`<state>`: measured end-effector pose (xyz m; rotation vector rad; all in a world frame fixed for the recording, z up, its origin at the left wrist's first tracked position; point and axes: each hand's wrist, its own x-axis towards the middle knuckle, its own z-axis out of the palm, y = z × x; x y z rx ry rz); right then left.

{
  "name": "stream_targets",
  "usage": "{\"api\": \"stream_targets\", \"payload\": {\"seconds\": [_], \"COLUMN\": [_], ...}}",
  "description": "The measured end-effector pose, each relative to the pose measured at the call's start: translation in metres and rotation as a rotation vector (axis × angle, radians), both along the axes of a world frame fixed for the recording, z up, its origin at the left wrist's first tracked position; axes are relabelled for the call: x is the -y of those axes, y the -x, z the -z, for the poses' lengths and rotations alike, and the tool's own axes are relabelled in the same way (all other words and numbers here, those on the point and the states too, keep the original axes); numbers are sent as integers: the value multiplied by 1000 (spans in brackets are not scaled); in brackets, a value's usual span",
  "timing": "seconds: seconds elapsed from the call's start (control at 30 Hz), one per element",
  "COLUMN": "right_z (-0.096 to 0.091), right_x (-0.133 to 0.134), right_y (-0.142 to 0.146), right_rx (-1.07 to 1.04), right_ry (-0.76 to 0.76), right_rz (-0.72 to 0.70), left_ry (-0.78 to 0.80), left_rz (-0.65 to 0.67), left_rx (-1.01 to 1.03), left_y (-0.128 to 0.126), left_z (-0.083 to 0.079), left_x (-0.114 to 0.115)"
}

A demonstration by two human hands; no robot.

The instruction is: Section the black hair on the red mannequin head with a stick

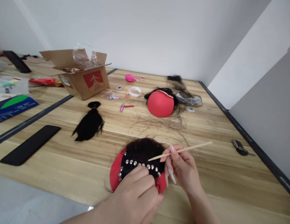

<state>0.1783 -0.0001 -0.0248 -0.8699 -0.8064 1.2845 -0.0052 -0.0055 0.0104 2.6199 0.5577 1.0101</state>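
A red dome (115, 168) lies near the front of the table, its top covered with black hair (140, 149) and edged by rows of silver studs (135, 163). Across its near side rests my left hand (140, 189), fingers curled and pressed together; whatever they pinch is hidden beneath them. Held like a pen in my right hand (182, 166) is a slim wooden stick (193, 146), its narrow end pointing left into the hair. The right hand's lower fingers are against the dome's right edge.
Behind stands a second red dome (160, 104) with loose hair around it. A black hair bundle (90, 124) and a black flat slab (30, 145) lie left. Farther back are an open cardboard box (88, 82), small scissors (126, 96) and pink yarn (129, 77). A key (240, 147) lies right.
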Motion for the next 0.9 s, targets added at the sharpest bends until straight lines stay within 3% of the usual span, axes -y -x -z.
{"api": "stream_targets", "payload": {"seconds": [0.33,0.67,0.9], "right_z": [-3,3,3], "right_x": [3,-1,-4], "right_y": [-4,-9,-7], "right_rx": [124,125,32], "right_ry": [-27,-77,-33], "right_rz": [-35,-81,-88], "left_ry": [120,80,61], "left_rz": [56,8,-5], "left_rx": [135,74,75], "left_y": [2,4,4], "left_z": [-1,2,4], "left_x": [-4,-2,-1]}}
